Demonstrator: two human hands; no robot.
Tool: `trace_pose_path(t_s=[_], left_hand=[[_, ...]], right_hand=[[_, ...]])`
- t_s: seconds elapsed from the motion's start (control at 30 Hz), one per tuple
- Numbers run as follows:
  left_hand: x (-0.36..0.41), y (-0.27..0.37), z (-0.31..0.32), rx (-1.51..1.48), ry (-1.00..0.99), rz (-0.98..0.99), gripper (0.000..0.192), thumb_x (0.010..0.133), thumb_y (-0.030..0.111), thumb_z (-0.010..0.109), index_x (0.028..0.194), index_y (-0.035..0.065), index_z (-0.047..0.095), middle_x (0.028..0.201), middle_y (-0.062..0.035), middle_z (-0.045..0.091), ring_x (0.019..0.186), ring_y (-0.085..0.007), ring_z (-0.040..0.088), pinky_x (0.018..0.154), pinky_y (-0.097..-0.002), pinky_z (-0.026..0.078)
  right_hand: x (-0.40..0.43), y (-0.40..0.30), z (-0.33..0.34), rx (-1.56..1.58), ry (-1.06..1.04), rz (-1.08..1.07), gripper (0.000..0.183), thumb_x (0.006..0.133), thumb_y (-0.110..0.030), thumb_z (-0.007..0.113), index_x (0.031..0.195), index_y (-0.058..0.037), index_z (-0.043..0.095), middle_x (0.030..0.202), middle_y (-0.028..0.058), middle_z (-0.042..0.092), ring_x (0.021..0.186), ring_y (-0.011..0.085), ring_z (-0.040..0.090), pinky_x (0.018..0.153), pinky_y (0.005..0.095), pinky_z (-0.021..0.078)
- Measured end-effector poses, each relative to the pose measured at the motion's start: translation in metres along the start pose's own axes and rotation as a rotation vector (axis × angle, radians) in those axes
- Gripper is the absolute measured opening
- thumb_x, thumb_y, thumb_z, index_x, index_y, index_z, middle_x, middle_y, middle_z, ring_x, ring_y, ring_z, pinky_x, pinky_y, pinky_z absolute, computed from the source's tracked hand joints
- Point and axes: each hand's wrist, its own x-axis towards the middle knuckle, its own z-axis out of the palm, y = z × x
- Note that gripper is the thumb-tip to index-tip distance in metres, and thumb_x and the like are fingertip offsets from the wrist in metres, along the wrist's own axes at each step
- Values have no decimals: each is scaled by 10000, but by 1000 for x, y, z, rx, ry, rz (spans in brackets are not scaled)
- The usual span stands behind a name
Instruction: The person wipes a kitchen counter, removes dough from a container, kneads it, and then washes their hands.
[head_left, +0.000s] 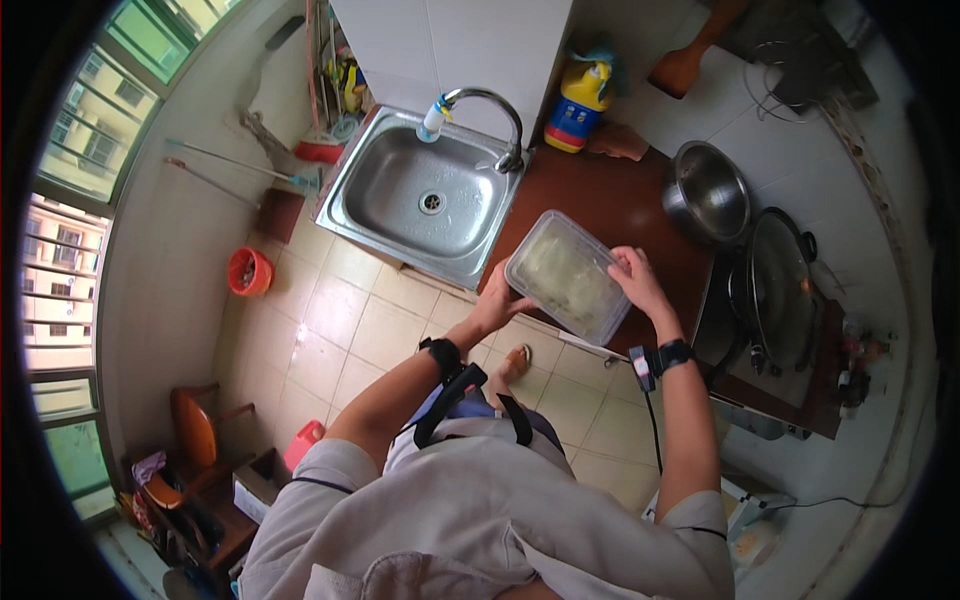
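A rectangular translucent plastic food container (568, 277) with a lid is held between my two hands over the front edge of the brown counter (607, 184). Pale greenish contents show through it, too blurred to name. My left hand (498, 301) grips its left side, the thumb near the lower edge. On the upper right side, my right hand (640, 279) holds the rim with its fingers on the lid. Left of the container is the stainless steel sink (427, 191), wet inside, with a curved faucet (512, 127) at its back right.
A yellow and blue detergent jug (577, 109) stands at the counter's back. Right of it are a steel bowl (706, 191) and a lidded wok (784, 289) on the stove. A red bucket (250, 271) is on the tiled floor; a wooden chair (196, 427) stands lower left.
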Motion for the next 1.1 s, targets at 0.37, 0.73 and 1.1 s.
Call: trace_pose_path(t_s=[0.37,0.73,1.1], left_hand=[[48,-22,-30,249,15,84,841,644,392,746,1307,47,362,1344,-153,381,1249,-332,351,1025,-406,321],[69,-42,-27,339,-157,228,740,692,304,684,1326,83,372,1362,-64,418,1273,-242,367,1091,-464,178],[67,-36,-31,426,-125,220,690,732,333,655,1316,85,386,1347,-58,442,1247,-213,409,1064,-510,188]], right_hand=[[28,-136,51,-722,-149,-223,756,735,-444,670,1260,30,403,1291,209,419,1098,346,491,893,450,430],[38,-132,120,-1191,-165,-90,556,825,-178,514,1265,132,376,1237,318,462,1007,363,583,685,322,555],[38,-132,114,-1293,-255,-262,549,814,-131,486,1234,197,356,1195,344,479,983,402,592,725,303,546]])
